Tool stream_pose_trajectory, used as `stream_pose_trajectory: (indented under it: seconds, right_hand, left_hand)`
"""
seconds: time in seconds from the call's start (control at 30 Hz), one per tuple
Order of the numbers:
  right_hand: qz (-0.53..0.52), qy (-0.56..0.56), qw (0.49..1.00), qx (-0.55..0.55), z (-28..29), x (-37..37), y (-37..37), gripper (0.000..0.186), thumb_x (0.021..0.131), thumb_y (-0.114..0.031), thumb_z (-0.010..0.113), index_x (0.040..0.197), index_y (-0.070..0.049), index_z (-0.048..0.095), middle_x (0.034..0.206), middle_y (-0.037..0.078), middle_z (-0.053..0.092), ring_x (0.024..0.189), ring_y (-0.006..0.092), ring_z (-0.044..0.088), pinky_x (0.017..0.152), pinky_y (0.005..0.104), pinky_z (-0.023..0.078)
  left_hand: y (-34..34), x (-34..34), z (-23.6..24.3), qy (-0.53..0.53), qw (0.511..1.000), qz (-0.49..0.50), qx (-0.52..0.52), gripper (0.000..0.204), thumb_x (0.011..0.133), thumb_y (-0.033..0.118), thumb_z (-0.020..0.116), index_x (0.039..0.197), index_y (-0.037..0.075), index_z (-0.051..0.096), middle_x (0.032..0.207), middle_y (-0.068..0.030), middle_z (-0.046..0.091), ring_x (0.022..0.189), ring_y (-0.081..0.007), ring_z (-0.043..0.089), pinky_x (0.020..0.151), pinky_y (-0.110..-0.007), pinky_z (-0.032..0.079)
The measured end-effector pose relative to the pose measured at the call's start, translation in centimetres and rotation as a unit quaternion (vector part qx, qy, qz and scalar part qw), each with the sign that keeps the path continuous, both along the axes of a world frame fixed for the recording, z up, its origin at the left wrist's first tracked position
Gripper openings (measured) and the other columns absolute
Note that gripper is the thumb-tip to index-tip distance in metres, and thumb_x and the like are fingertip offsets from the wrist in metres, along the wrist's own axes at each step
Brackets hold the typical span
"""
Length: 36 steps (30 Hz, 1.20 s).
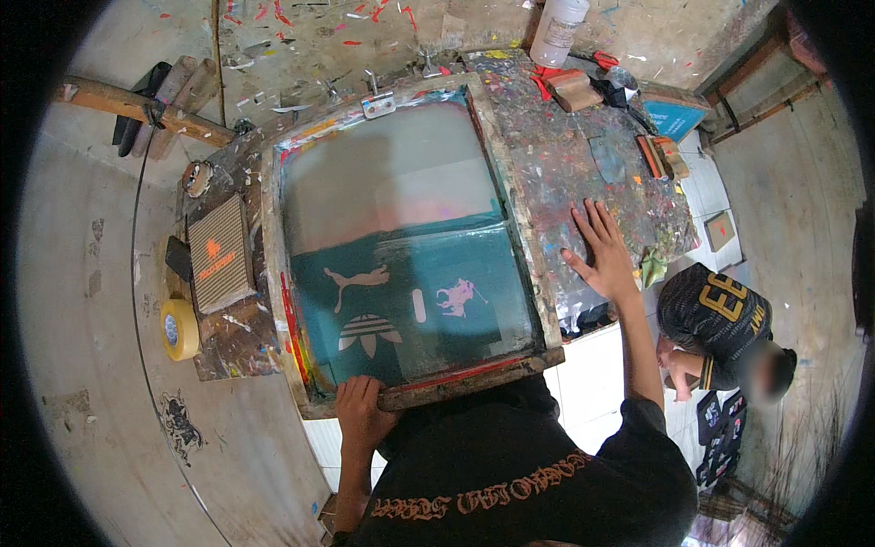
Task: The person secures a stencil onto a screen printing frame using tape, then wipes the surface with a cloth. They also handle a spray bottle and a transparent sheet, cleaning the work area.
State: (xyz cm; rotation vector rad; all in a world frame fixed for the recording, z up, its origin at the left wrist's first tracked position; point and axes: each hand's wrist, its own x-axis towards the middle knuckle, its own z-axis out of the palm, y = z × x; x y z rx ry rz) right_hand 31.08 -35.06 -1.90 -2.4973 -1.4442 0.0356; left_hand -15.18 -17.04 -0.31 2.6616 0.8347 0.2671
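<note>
A wooden-framed printing screen (483,375) lies across the paint-stained table, held at its far edge by a metal hinge clamp (377,106). Its mesh is pale at the far end; the near part (428,255) is teal, with light stencil shapes of a leaping animal, a striped leaf form and a horse rider. At the near left corner my left hand (363,410) is closed over the frame's front rail. My right hand (602,255) rests on the tabletop (565,173) to the right of the screen, fingers spread, holding nothing. What lies beneath the screen is hidden.
Left of the screen are a corrugated cardboard piece (219,260) with orange print and a yellow tape roll (180,330). A white bottle (558,35), wooden block (574,91) and squeegees (658,157) stand right. Another person (715,310) crouches at the right.
</note>
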Motion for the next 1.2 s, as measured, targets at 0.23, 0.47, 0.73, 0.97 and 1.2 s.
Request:
stream_pose_trajectory:
  seconds: [0.23, 0.47, 0.73, 0.97, 1.2]
  right_hand:
    - [0.005, 0.006, 1.000, 0.011, -0.06, 0.45, -0.23, 0.076, 0.095, -0.056, 0.059, 0.156, -0.012, 0.045, 0.165, 0.018, 0.033, 0.154, 0.0391, 0.027, 0.125, 0.0523, 0.021]
    - [0.003, 0.023, 1.000, 0.008, -0.05, 0.59, -0.17, 0.077, 0.095, -0.057, 0.060, 0.156, -0.014, 0.044, 0.166, 0.017, 0.032, 0.155, 0.0376, 0.024, 0.127, 0.0528, 0.016]
    - [0.004, 0.003, 1.000, 0.006, -0.19, 0.50, -0.14, 0.076, 0.095, -0.057, 0.060, 0.156, -0.015, 0.045, 0.165, 0.017, 0.033, 0.155, 0.0375, 0.025, 0.127, 0.0527, 0.016]
    - [-0.004, -0.006, 1.000, -0.008, -0.34, 0.37, -0.18, 0.077, 0.096, -0.059, 0.058, 0.157, -0.015, 0.043, 0.166, 0.016, 0.033, 0.155, 0.0362, 0.025, 0.127, 0.0520, 0.017]
    - [-0.008, -0.002, 1.000, -0.004, -0.57, 0.50, -0.43, 0.076, 0.095, -0.058, 0.059, 0.156, -0.015, 0.045, 0.166, 0.016, 0.033, 0.154, 0.0377, 0.026, 0.126, 0.0521, 0.019]
  left_hand:
    - [-0.05, -0.41, -0.37, -0.008, 1.000, -0.001, -0.006, 0.041, 0.056, 0.018, 0.092, 0.084, 0.008, 0.063, 0.086, -0.0076, 0.059, 0.086, -0.0284, 0.060, 0.076, -0.041, 0.044]
    - [0.14, -0.25, -0.06, 0.012, 1.000, -0.001, -0.004, 0.041, 0.054, 0.016, 0.090, 0.084, 0.008, 0.063, 0.086, -0.0079, 0.059, 0.086, -0.0288, 0.060, 0.075, -0.041, 0.043]
    - [0.31, 0.03, 0.07, -0.002, 1.000, -0.004, -0.008, 0.040, 0.054, 0.014, 0.088, 0.084, 0.008, 0.063, 0.085, -0.0074, 0.059, 0.084, -0.0286, 0.060, 0.074, -0.040, 0.044]
    - [0.29, 0.15, 0.34, 0.001, 1.000, -0.008, -0.003, 0.040, 0.055, 0.013, 0.089, 0.084, 0.008, 0.062, 0.084, -0.0071, 0.058, 0.083, -0.0291, 0.060, 0.073, -0.041, 0.044]
    - [0.40, 0.00, -0.13, -0.012, 1.000, -0.022, -0.001, 0.043, 0.054, 0.018, 0.091, 0.083, 0.008, 0.061, 0.085, -0.0073, 0.058, 0.084, -0.0301, 0.060, 0.075, -0.041, 0.046]
